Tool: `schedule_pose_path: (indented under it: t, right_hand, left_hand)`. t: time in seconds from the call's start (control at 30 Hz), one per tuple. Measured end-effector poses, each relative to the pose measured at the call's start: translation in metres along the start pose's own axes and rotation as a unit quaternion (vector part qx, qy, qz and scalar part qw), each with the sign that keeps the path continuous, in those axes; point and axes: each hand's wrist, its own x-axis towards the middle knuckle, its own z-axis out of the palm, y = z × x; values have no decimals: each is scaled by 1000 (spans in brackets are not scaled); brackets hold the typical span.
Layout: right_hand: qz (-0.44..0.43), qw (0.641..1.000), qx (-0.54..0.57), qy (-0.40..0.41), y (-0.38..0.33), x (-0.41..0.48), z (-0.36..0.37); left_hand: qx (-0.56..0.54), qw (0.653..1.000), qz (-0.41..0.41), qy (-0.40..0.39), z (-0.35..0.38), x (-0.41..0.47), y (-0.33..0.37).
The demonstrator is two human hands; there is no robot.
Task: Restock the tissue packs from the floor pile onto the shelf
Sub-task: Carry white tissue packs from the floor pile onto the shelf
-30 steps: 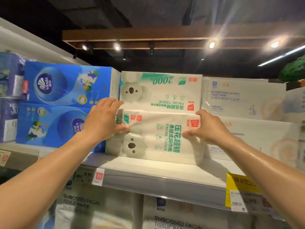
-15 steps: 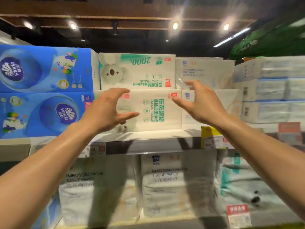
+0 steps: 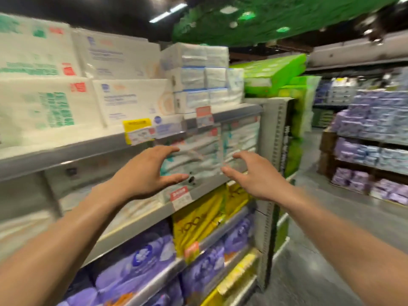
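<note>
The white tissue pack with green print [image 3: 44, 107] lies on the top shelf [image 3: 72, 149] at the left, under another pack of the same kind [image 3: 33, 47]. My left hand [image 3: 148, 171] hovers empty in front of the middle shelf, fingers spread and loosely curved. My right hand [image 3: 254, 173] hangs beside it, also empty with fingers spread. Both hands are away from the green-print packs. The floor pile is out of view.
White packs with blue print [image 3: 132, 98] and stacked clear-wrapped packs [image 3: 198, 78] fill the top shelf to the right. Purple packs [image 3: 136, 261] and yellow packs [image 3: 198, 217] fill the lower shelves. Green bales [image 3: 276, 71] stand at the shelf end. An aisle floor [image 3: 331, 217] lies to the right, with purple stock [image 3: 375, 129] beyond.
Both hands let go of the green-print pack and drew back from the shelf. The view swung right and down, so the pack now sits at the far left.
</note>
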Motion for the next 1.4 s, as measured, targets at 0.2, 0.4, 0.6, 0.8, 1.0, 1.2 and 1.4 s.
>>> schedule_pose_path:
  t: [0.2,0.4,0.6,0.8,1.0,1.2,1.4]
  right_hand:
    - [153,988,-33,13,156,-98,-60]
    - [297,953,-49,17,312,-197,-151]
    - [411,909,-67,26,445,-278,-229]
    - [501,862,-65,48,576,-323,-267]
    - [558,826,-48,64,721,-319,-298]
    - [625,770,-46,123,858,-307,-361]
    - [683,707,-32,179,987,-339,-414]
  left_hand:
    - [-57,987,107,-105,122,74,149]
    - [-128,968,170,-131,235,151,337]
    - [-189,939,224,-180,320,207,509]
    - [-216,904,287,-233,409,274,633]
    - [-246,867,351,-254,506,376,740]
    - [-245,828,415,-287,583,509,869]
    - [-213,783,494,-312,654,600,1025]
